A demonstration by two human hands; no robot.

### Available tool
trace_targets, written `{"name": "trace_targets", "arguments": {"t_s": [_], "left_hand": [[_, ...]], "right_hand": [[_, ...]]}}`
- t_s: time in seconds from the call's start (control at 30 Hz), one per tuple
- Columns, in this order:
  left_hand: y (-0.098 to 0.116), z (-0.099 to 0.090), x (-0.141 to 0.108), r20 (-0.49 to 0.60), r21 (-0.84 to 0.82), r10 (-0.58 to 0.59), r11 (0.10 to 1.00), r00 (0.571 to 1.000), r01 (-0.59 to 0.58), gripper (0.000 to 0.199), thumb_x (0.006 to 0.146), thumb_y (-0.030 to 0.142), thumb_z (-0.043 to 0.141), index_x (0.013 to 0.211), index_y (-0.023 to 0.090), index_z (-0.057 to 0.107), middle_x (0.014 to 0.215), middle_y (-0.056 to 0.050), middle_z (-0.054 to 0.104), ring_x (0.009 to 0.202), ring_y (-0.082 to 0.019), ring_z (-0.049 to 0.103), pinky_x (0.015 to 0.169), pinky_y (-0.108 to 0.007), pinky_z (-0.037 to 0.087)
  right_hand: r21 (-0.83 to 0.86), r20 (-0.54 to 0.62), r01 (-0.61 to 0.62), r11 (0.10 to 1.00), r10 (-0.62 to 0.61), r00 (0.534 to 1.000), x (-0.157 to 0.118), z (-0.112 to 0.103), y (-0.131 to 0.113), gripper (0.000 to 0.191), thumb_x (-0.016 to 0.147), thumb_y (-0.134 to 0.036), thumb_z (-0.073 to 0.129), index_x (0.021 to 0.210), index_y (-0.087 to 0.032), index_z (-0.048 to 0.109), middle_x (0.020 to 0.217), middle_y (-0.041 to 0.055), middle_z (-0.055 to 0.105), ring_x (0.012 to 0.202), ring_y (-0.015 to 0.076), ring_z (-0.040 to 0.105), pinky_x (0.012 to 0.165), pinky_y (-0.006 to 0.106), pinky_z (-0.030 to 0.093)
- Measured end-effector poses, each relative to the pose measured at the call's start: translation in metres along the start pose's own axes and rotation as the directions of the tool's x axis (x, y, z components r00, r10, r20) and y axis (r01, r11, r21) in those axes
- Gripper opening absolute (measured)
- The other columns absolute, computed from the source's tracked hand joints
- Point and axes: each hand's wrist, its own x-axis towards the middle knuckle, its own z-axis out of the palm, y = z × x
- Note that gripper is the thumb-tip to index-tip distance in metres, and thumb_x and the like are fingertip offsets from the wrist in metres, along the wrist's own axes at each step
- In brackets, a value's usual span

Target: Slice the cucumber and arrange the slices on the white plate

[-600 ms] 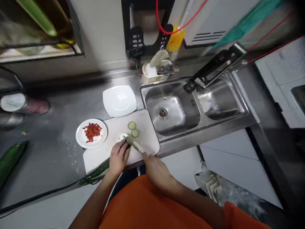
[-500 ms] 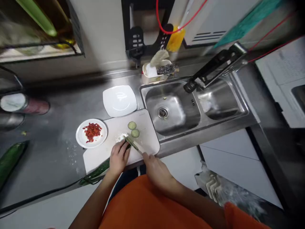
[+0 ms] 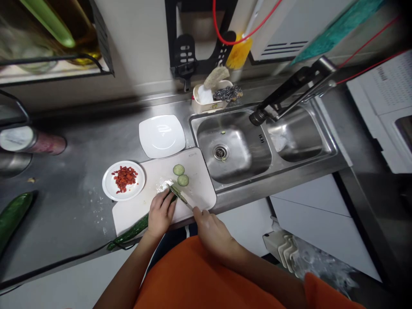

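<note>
A long green cucumber (image 3: 133, 229) lies across the near edge of the white cutting board (image 3: 199, 169), one end jutting out to the left. My left hand (image 3: 161, 212) is closed over its right end, fingers bent on top. The knife (image 3: 182, 198) is in my right hand (image 3: 210, 229), wrapped round the handle, with its blade at the cucumber's cut end just beside my left fingertips. Two pale cucumber slices, an upper slice (image 3: 178, 170) and a lower slice (image 3: 183, 180), rest flat beyond the blade.
A white plate of chopped red pieces (image 3: 125, 179) overlaps the board's left edge. Behind the board stands a square white plate (image 3: 161, 137). To the right is a double sink (image 3: 231, 146) under a black faucet (image 3: 283, 92). Another cucumber (image 3: 14, 214) lies far left.
My hands, the knife and the cucumber stay in nearly the same place. The view has shifted very slightly and is sharper now.
</note>
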Motion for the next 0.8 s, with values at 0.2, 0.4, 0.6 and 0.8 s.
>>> {"name": "trace_targets", "arguments": {"t_s": [0.2,0.4,0.6,0.8], "left_hand": [[-0.002,0.003,-0.003,0.008,-0.002,-0.017,1.0,1.0,0.017,0.034,0.088,0.026,0.053,0.122,0.021,0.057,0.123,-0.01,0.06,0.11,-0.024,0.057,0.099,-0.044,0.044],[-0.001,0.002,-0.002,0.007,-0.003,-0.022,1.0,1.0,0.022,0.034,0.087,0.025,0.054,0.121,0.02,0.058,0.122,-0.01,0.061,0.11,-0.024,0.056,0.099,-0.043,0.044],[0.0,0.0,-0.001,0.013,-0.008,-0.02,1.0,1.0,0.02,0.033,0.087,0.025,0.055,0.119,0.021,0.059,0.121,-0.01,0.061,0.109,-0.024,0.057,0.098,-0.042,0.046],[0.002,-0.002,0.002,0.007,-0.003,-0.01,1.0,1.0,0.01,0.032,0.086,0.023,0.057,0.117,0.02,0.059,0.12,-0.011,0.062,0.108,-0.023,0.057,0.097,-0.041,0.046]], "right_hand": [[0.039,0.029,0.002,0.999,-0.003,1.0,0.004,-0.002,0.001,0.039,0.088,-0.001,0.028,0.115,-0.016,0.052,0.097,0.0133,0.066,0.09,0.022,0.065,0.072,0.026,0.048],[0.036,0.009,0.034,0.999,-0.034,0.999,0.007,-0.005,0.001,0.039,0.088,-0.001,0.029,0.116,-0.015,0.053,0.095,0.0139,0.067,0.089,0.0218,0.066,0.075,0.026,0.048],[0.025,0.005,0.048,0.999,-0.048,0.999,0.015,-0.003,0.001,0.035,0.089,-0.003,0.03,0.112,-0.016,0.054,0.094,0.0122,0.067,0.089,0.0204,0.066,0.072,0.024,0.047],[0.001,-0.044,0.073,0.997,-0.073,0.996,0.025,0.007,0.001,0.037,0.089,-0.003,0.028,0.113,-0.015,0.053,0.091,0.012,0.067,0.087,0.0206,0.066,0.072,0.025,0.048]]}}
